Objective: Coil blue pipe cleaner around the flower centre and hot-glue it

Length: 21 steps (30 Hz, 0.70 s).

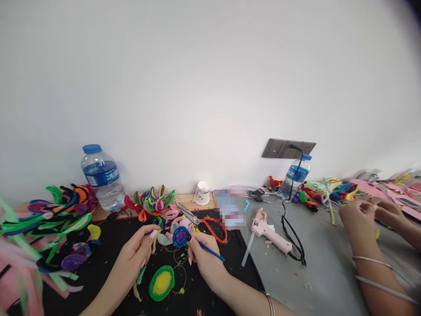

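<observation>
My right hand (210, 261) pinches a coiled blue and purple pipe cleaner disc (180, 236) between thumb and fingers; a blue pipe cleaner tail (212, 253) sticks out behind the hand. To its left, my left hand (140, 248) is closed in a pinch, but what sits between the fingertips cannot be made out. Pale strips show close by that hand, one below the fingertips and others under the palm. Below and between both hands, a green oval coil with a yellow middle (162, 283) lies on the black mat (108, 287).
Orange-handled scissors (213, 230) lie behind my right hand. A pink glue gun (271, 235) with its cord rests on the grey table (279, 289). Bundles of pipe cleaners (154, 199), a paper cup (201, 193) and water bottles (104, 180) line the wall. Another person's hands (358, 217) work at right.
</observation>
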Each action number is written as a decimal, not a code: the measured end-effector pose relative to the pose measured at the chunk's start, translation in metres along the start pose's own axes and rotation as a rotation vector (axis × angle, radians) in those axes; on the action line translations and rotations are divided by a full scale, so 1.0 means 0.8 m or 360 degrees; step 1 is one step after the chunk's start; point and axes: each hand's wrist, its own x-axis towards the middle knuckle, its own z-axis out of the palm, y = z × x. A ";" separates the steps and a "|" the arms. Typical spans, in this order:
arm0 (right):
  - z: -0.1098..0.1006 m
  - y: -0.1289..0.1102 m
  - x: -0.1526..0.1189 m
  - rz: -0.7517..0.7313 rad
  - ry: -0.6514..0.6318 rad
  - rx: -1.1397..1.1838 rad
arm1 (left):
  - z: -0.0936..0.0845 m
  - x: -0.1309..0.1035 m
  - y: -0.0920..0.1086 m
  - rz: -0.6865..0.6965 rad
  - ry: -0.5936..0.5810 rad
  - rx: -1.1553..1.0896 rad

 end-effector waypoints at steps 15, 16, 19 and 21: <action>0.000 -0.004 0.001 -0.0009 -0.0023 -0.0019 | -0.005 0.004 0.002 0.0039 -0.0017 0.0138; 0.000 -0.003 0.001 -0.0011 -0.0018 -0.0019 | -0.005 0.004 0.002 0.0104 0.0001 0.0137; 0.000 -0.001 0.002 -0.0013 -0.0018 -0.0026 | -0.003 0.005 0.005 0.0274 0.0091 0.0148; 0.000 -0.001 0.001 -0.0017 -0.0019 -0.0031 | -0.003 0.005 0.006 0.0286 0.0134 0.0164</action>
